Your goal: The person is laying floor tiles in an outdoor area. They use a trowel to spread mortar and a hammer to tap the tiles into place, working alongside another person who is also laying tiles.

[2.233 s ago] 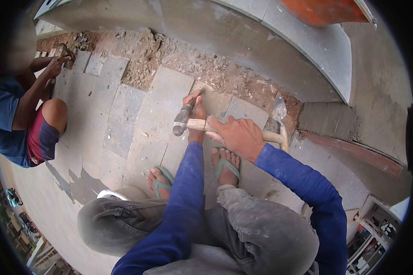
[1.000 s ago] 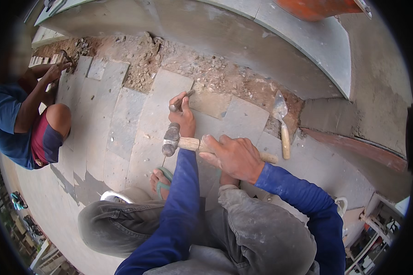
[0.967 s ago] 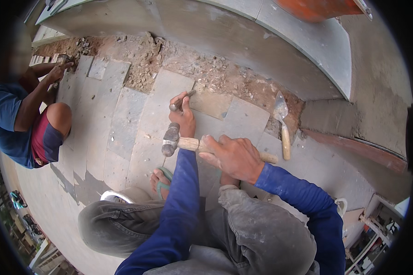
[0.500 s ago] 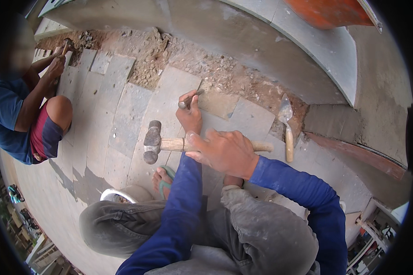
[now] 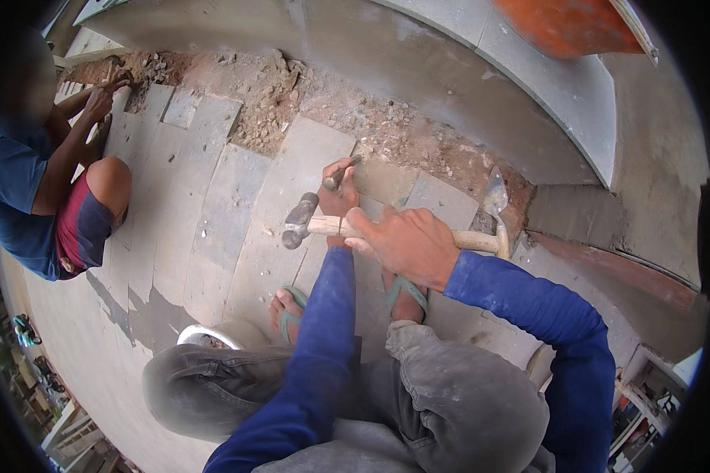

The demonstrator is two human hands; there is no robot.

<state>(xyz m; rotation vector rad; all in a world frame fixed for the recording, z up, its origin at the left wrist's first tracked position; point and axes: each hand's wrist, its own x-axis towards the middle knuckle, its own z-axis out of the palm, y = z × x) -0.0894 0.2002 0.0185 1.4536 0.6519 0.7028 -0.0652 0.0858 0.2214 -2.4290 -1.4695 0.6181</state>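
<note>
My right hand is closed round the wooden handle of a ball-peen hammer, its dark steel head pointing left. Just beyond, my left hand grips a short metal chisel whose tip is over the edge of a grey paving slab. The hammer crosses above my left wrist, and its head is apart from the chisel. A pointing trowel lies to the right on the slabs and soil, its wooden handle partly behind the hammer handle's end.
Broken rubble and soil run along the foot of a cement-rendered wall. At the far left a co-worker crouches, holding a hammer. A white bucket stands by my left knee. An orange object overhangs at upper right.
The hammer has shifted up and to the right in the picture, its head now tilted. My left hand with the chisel sits slightly further right. My right foot now shows more.
</note>
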